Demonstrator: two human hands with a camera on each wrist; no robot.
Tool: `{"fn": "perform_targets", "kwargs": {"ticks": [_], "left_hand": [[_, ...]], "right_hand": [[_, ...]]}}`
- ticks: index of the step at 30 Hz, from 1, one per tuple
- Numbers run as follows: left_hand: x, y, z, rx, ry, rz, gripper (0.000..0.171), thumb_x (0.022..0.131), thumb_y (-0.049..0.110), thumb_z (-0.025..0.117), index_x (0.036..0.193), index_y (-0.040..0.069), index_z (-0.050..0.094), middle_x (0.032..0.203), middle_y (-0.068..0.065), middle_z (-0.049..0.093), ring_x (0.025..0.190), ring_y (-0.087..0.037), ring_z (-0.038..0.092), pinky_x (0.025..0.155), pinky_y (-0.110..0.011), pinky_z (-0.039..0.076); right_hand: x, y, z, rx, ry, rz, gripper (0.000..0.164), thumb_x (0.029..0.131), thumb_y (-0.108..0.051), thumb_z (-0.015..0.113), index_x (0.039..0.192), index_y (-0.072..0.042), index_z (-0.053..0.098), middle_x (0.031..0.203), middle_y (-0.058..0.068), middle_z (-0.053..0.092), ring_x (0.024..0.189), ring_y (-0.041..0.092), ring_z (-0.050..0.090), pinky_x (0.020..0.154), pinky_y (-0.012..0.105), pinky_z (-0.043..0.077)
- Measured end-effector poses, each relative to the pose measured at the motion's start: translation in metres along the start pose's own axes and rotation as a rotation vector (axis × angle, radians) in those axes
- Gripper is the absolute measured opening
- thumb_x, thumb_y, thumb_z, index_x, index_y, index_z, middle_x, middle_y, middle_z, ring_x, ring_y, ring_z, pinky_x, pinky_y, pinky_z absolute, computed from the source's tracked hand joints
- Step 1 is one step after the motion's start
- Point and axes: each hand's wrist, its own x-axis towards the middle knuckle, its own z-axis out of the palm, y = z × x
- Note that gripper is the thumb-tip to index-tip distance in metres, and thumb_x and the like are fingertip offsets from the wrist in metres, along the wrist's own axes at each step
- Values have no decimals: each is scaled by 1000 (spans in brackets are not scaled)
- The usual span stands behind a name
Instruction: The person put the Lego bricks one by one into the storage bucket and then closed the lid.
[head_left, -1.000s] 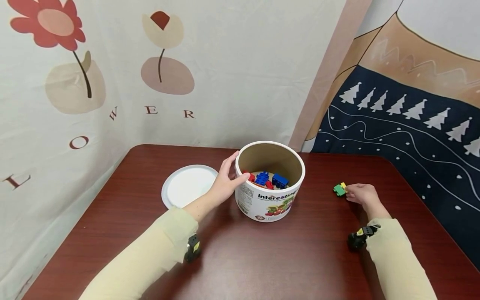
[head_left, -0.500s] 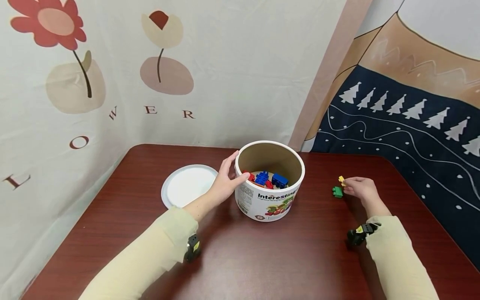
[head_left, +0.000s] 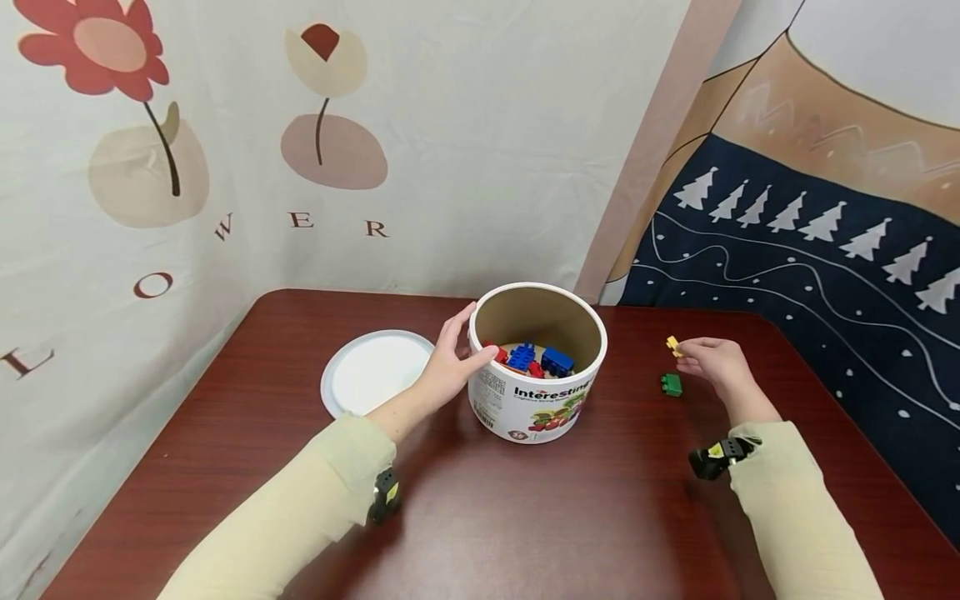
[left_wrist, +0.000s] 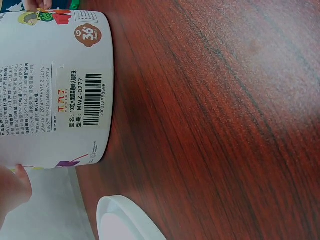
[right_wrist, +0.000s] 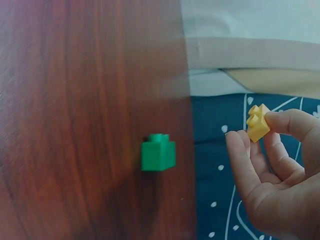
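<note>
My right hand (head_left: 722,368) pinches a small yellow building block (head_left: 672,345) between thumb and fingers, raised off the table. In the right wrist view, studs show on the yellow block (right_wrist: 257,122). Just below and nearer to me, a green building block (head_left: 671,384) rests on the table; its stud points up in the right wrist view (right_wrist: 159,154). My left hand (head_left: 448,371) grips the left rim of a white bucket (head_left: 555,412), thumb over the edge and fingers along the outside. Inside lie blue blocks (head_left: 557,361) and red ones.
A round white lid (head_left: 375,371) lies flat left of the bucket, partly behind my left forearm. The dark red wooden table (head_left: 525,517) ends at a curtain with flower prints (head_left: 480,167) and a navy cloth with trees (head_left: 795,275).
The yellow block has come apart from the green one. My right hand has lifted it and moved slightly left; the green block stays on the table. My left hand keeps its place.
</note>
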Motion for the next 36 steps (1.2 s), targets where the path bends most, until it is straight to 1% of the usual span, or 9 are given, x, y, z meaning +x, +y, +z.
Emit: {"fn": "perform_targets", "kwargs": {"ticks": [4,9,12,16,22,25,31,36], "left_hand": [[0,-1,-1,-8,-9,0,74,88,20,64,149,15,21,152,-9,22,139,-26,27,112,-44,33],[0,-2,-1,-20,-12,8,74,89,21,63,149,15,21,152,-10,21,139,-27,26,112,-45,31],[1,-2,-1,-13,-9,7,74,88,21,64,149,15,21,151,-10,22,138,-26,27,112,-45,32],[0,-2,0,-3,-3,8,74,88,20,64,149,14,22,150,-10,23,138,-26,28,111,-44,34],[0,-3,0,-5,4,14,73,88,19,64,148,15,23,150,-10,24,137,-26,30,111,-45,34],[0,-3,-1,-6,4,14,74,88,19,64,149,14,22,150,-10,24,137,-26,29,111,-44,34],[0,-2,0,-3,10,6,74,88,19,64,149,14,23,149,-10,25,137,-26,30,111,-44,34],[0,-1,0,-1,7,1,74,88,20,64,149,16,23,149,-9,24,137,-26,30,111,-44,34]], "right_hand": [[-1,-10,4,13,-1,-7,39,92,-17,55,118,10,49,72,-15,57,66,-2,63,73,19,56],[-2,-21,8,13,-4,-38,38,91,-14,55,119,11,49,71,-17,57,65,-3,63,74,20,56],[-3,-28,12,-1,-10,-53,38,91,-16,56,117,11,50,73,-16,57,65,-4,62,74,20,56],[-5,-38,17,-35,-19,-68,39,92,-19,56,117,10,51,78,-12,56,67,-4,63,73,17,55],[-11,-53,24,-85,-47,-130,38,93,-20,55,115,10,52,88,-7,55,69,-3,64,73,15,55],[-14,-61,29,-96,-56,-153,37,93,-19,55,114,11,52,86,-7,56,69,-3,64,72,15,55],[-20,-75,38,-80,-84,-206,34,92,-14,55,112,14,53,79,-9,58,68,-1,65,71,16,55],[-25,-86,45,-109,-101,-229,35,92,-16,55,112,14,54,82,-7,60,68,-1,65,71,15,55]]}}
